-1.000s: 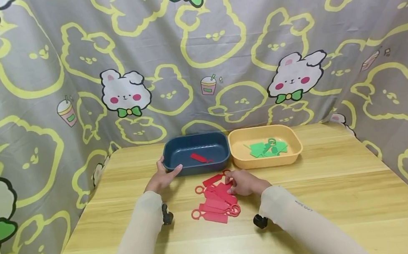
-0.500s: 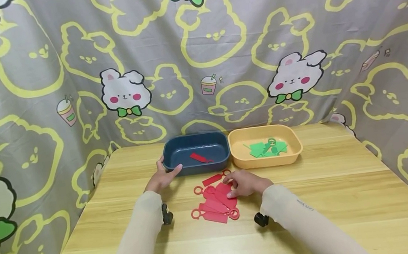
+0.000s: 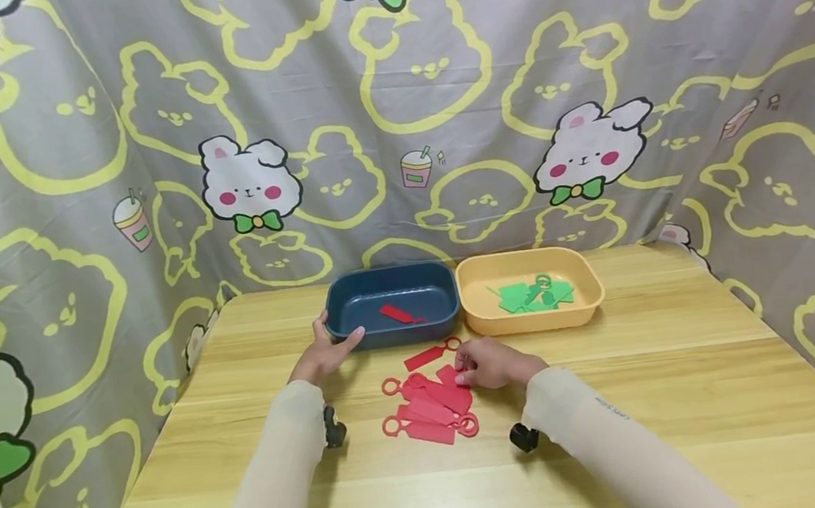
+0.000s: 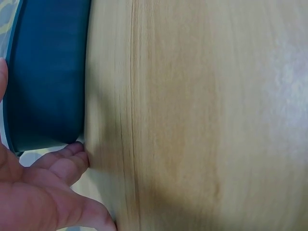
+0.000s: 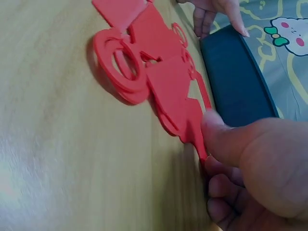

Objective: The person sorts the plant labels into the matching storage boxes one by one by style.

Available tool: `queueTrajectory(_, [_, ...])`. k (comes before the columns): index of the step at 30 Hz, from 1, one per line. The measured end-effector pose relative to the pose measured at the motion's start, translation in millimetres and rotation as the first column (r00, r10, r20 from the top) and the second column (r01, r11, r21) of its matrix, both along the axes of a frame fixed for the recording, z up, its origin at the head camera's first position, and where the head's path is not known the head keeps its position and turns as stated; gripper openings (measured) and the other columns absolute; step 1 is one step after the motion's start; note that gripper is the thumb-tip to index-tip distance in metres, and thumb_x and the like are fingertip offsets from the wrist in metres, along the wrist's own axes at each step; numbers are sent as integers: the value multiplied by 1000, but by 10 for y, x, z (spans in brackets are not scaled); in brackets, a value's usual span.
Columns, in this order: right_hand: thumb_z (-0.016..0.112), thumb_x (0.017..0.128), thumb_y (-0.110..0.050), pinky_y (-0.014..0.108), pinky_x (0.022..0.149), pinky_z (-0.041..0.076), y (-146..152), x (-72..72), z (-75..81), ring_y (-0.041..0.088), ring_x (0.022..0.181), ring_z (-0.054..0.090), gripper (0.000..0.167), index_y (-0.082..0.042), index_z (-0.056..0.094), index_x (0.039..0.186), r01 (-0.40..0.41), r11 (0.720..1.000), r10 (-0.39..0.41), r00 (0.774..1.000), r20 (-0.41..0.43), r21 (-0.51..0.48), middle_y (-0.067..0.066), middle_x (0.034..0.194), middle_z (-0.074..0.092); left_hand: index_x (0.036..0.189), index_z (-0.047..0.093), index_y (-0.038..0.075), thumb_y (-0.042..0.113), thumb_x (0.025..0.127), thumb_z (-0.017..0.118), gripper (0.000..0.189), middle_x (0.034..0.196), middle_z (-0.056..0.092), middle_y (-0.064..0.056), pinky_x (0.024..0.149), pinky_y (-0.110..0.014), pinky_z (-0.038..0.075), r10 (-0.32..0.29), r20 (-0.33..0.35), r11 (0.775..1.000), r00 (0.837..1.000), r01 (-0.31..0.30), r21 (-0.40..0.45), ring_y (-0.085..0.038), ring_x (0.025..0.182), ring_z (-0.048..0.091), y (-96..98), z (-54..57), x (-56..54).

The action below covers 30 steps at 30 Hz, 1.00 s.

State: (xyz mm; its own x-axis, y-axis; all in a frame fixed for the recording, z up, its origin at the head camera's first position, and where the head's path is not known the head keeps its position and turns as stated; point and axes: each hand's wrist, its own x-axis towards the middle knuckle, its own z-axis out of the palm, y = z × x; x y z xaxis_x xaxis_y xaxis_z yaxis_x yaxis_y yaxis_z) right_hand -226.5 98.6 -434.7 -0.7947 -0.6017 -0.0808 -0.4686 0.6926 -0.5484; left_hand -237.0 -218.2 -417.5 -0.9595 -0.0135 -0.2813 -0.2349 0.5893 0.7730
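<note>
My left hand (image 3: 324, 356) grips the near left corner of a dark blue plastic bin (image 3: 394, 338), its thumb at the front rim and its fingers along the end wall. One red tag (image 3: 398, 314) lies inside the bin. In front of it several flat red tags with ring ends are heaped on the table; a loose red tag (image 3: 424, 358) lies above the heap. At the heap's right side my right hand (image 3: 491, 363) pinches the narrow neck of a red tag (image 5: 193, 120) between thumb and fingers. Those fingers hide the tag's ring end.
A yellow bin (image 3: 536, 321) stands right beside the blue one, with several green tags (image 3: 514, 299) in it. Both rest near the back of the wooden table (image 3: 436, 502). A patterned grey curtain (image 3: 405, 229) hangs behind and on both sides.
My right hand has shifted slightly right, drawing at the pinched tag at the heap's upper right. A ring at the heap's left has slid left. My left hand stays on the blue bin.
</note>
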Motion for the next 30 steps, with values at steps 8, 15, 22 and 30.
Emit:
queueTrajectory(8, [77, 84, -12, 30, 66, 45, 123, -40, -29, 13, 66, 50, 13, -13, 64, 80, -3, 1000, 4, 998, -70, 18, -5, 69, 55, 152, -14, 22, 61, 91, 55, 100, 149, 24, -36, 108, -55, 27, 0, -7, 1000, 1000, 0, 21, -51, 129, 37, 5, -5, 9])
queueTrajectory(15, [76, 86, -15, 29, 64, 44, 142, -57, -71, 11, 63, 49, 20, -13, 60, 73, -20, 998, 27, 993, -115, 65, -7, 65, 52, 152, -14, 22, 58, 92, 55, 97, 149, 23, -37, 108, -55, 27, 7, -1, 1000, 1000, -7, 17, -52, 129, 36, 13, -14, -4])
queueTrajectory(22, [72, 89, -15, 29, 67, 44, 163, -35, -52, 12, 67, 50, 20, -12, 59, 75, -45, 994, 54, 993, -100, 97, -5, 69, 52, 152, -14, 24, 56, 93, 55, 96, 151, 19, -36, 110, -55, 23, 17, 12, 998, 1000, -18, 55, -51, 134, 29, 19, -11, 1])
queueTrajectory(30, [69, 91, -15, 30, 66, 41, 179, -36, -34, 14, 67, 49, 20, -13, 53, 79, -7, 1000, 7, 1000, -10, 15, -2, 69, 51, 151, -15, 25, 67, 87, 54, 104, 150, 20, -36, 109, -56, 24, 12, 21, 999, 1000, -12, 30, -52, 133, 30, 7, -1, 14])
